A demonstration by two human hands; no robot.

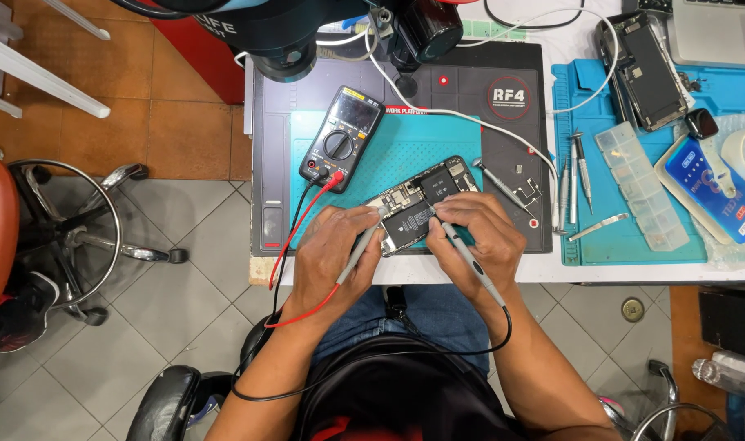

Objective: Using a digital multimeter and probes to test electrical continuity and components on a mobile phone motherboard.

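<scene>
— While the opened phone [421, 204] is lying back-off on the teal mat [462, 147], how far along is the probing looking?

— Both probes are already sitting on the board, so the measuring is looking underway. The left hand [333, 257] is pinching the grey probe with the red lead [361, 249] between curled fingers, its tip resting near the phone's upper left edge. The right hand [477, 241] is pinching the other grey probe [464, 253], the one trailing the black lead, and its tip is touching down around the middle of the phone, beside the dark battery area.

— Is the meter showing anything?

— The black multimeter [342, 139] is lying just up and left of the phone with both leads plugged into its lower end, but its screen is reading too small for me to tell.

— What is looking done, and what is remaining?

— I am judging that the opening-up is finished: the insides are lying exposed, and a screwdriver [501, 186] is resting just right of the phone. Reassembly is looking untouched. Tweezers [599, 226] and a clear compartment box [640, 186] are sitting well apart on the blue mat [617, 249] to the right, beside a second opened phone [646, 69].
</scene>
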